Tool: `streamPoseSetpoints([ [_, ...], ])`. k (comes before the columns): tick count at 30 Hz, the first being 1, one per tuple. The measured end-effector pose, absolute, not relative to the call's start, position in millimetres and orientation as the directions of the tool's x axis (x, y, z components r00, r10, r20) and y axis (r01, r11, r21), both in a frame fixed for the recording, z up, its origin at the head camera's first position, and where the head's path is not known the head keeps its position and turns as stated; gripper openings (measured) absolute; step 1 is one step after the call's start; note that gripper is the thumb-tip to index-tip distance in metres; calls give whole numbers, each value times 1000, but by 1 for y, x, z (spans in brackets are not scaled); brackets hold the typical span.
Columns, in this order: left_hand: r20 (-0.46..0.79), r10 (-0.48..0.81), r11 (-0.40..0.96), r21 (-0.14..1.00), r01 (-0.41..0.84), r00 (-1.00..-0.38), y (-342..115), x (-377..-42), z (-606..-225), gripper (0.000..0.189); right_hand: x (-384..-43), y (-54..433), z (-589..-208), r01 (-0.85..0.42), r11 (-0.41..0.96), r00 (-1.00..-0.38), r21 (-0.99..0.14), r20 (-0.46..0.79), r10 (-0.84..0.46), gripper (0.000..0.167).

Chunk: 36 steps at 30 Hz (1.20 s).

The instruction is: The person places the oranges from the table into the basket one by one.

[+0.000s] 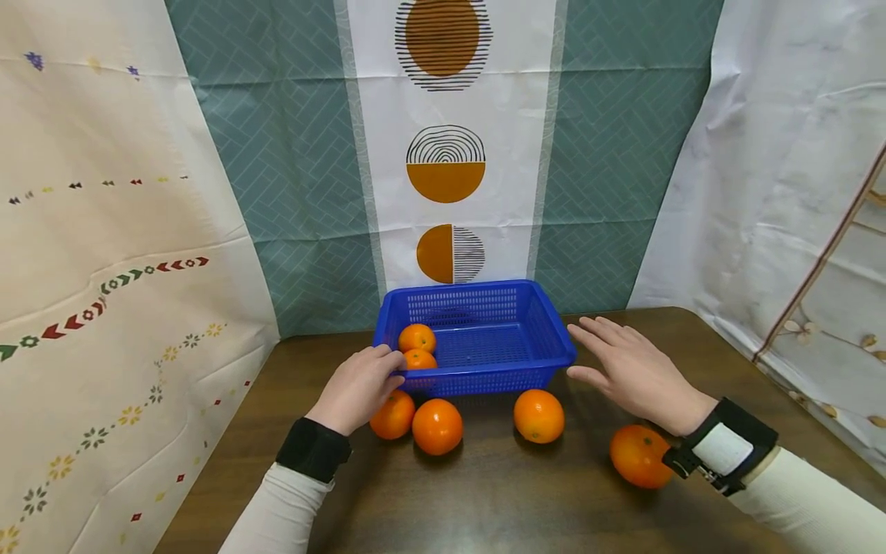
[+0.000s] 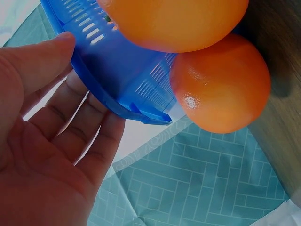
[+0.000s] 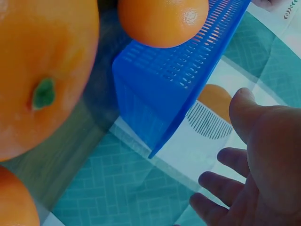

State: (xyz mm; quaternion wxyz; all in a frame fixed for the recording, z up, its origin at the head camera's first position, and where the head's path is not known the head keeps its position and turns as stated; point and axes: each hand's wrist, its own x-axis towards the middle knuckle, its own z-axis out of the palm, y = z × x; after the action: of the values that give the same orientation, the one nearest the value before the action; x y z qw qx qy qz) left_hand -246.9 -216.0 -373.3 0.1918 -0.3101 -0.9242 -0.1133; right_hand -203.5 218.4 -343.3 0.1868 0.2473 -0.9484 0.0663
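Observation:
A blue plastic basket [image 1: 498, 380] with slotted walls stands at the back of the table. My left hand [image 1: 360, 388] grips its front left corner; in the left wrist view the rim [image 2: 91, 84] passes between thumb and fingers. Two oranges, a rear one [image 1: 417, 338] and a front one [image 1: 419, 359], lie inside at the left end. My right hand [image 1: 633, 369] hovers beside the basket's right end, fingers spread and holding nothing; a gap to the basket shows in the right wrist view. An orange [image 1: 640, 456] sits below my right wrist, partly covered by the wristband.
Before the basket lie three more oranges: one [image 1: 392, 415] partly behind my left hand, one [image 1: 438, 426] beside it, and one [image 1: 539, 416] toward the right. The brown table [image 1: 484, 500] meets a patterned cloth backdrop [image 1: 298, 192] behind, with more cloth on both sides.

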Motion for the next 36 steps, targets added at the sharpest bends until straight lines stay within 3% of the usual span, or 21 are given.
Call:
streamPoseSetpoints([
  [19,426,529,781,96,618,-734,-217,-247,-369,20,-193,254,-346,-422,905,-843,-44,387,-374,70],
  [36,405,526,784,111,611,-748,-216,-246,-371,20,-187,291,-370,-334,941,-892,-53,340,-298,77],
])
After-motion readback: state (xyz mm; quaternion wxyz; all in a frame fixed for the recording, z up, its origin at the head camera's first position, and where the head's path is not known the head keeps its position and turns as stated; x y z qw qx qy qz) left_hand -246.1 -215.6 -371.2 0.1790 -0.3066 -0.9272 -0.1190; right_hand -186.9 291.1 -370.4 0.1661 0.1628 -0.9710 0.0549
